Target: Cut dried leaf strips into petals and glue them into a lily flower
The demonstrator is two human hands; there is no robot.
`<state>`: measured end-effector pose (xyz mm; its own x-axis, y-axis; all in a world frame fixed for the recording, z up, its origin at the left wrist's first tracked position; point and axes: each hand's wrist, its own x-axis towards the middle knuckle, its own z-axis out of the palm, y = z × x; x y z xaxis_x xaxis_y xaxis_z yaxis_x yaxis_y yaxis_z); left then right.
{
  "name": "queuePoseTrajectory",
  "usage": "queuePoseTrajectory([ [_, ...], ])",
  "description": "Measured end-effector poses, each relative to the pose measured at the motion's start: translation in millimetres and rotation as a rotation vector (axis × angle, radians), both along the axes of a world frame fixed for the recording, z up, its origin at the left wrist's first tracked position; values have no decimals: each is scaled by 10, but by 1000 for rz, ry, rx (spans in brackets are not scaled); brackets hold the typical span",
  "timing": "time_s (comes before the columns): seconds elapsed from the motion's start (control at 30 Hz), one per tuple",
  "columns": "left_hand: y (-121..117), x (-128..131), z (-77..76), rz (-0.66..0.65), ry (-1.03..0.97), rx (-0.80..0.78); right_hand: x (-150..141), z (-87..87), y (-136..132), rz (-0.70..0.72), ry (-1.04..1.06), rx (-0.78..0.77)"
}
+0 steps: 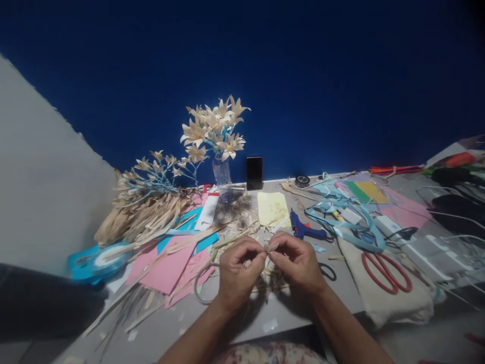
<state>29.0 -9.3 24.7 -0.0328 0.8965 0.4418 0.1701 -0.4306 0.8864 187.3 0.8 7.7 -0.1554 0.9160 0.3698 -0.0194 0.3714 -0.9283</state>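
My left hand (242,270) and my right hand (296,260) meet above the front of the table, fingertips pinched together. Between them is a small pale piece of dried husk (270,246), gripped by both hands; its exact shape is partly covered by the fingers. Under the hands lie dry scraps (278,278), partly in shadow. A blue glue gun (308,230) rests just beyond my right hand, and a black scissors handle (327,272) shows beside it. Left of my left hand, a grey ring-shaped handle (200,283) pokes out.
A clear vase (223,179) of cream flowers and an upright phone (254,173) stand at the back. Pink paper (170,263), husk strips and a blue tape dispenser (81,263) lie left. Red-handled scissors (386,273), blue ribbon (369,222) and a power strip (435,258) are right.
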Motion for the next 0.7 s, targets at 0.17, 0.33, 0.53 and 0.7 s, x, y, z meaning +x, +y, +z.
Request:
queuePoseTrajectory([
  [0.17,-28,67,10,28,-43,-50,-21,3,1,-8,25,-40],
  [0.33,-12,99,-31,13,-93,-31,-58,5,21,43,162,-142],
  [0.53,-17,104,-49,32,-133,-7,-116,30,18,20,211,-145],
  [0.7,-13,82,-56,38,-203,-149,-56,66,-56,-96,133,-83],
])
